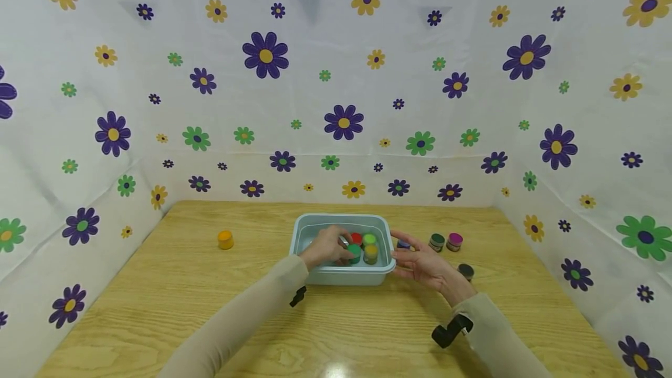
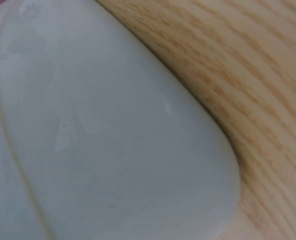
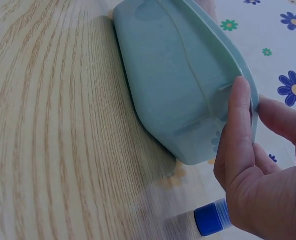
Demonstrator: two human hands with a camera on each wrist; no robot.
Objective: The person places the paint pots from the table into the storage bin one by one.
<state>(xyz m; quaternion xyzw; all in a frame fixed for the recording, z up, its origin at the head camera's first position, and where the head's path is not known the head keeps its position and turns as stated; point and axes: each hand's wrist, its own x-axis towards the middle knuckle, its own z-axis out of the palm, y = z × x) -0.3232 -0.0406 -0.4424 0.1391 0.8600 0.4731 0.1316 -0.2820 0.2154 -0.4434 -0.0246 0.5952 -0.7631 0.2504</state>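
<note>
A pale blue plastic basin (image 1: 346, 277) sits on the table, with several small jars inside: a red-lidded jar (image 1: 356, 238), a light green-lidded jar (image 1: 370, 240), a yellow jar (image 1: 370, 254) and a green-lidded jar (image 1: 354, 253). My left hand (image 1: 329, 245) reaches over the near left rim, its curled fingers and thumb pinching the green-lidded jar. The left wrist view shows mostly the basin's outer wall (image 2: 118, 125). At the right end, my right hand (image 1: 426, 264) grips the basin's rim, thumb on top and fingers against the outside (image 3: 240, 125).
A blue-lidded jar (image 1: 403, 244) stands just behind the right hand. Farther right are a dark green-lidded jar (image 1: 436, 242), a magenta-lidded jar (image 1: 454, 242) and a black-lidded jar (image 1: 465, 272). An orange jar (image 1: 226, 240) is alone on the left. Flowered cloth (image 1: 325, 98) surrounds the table.
</note>
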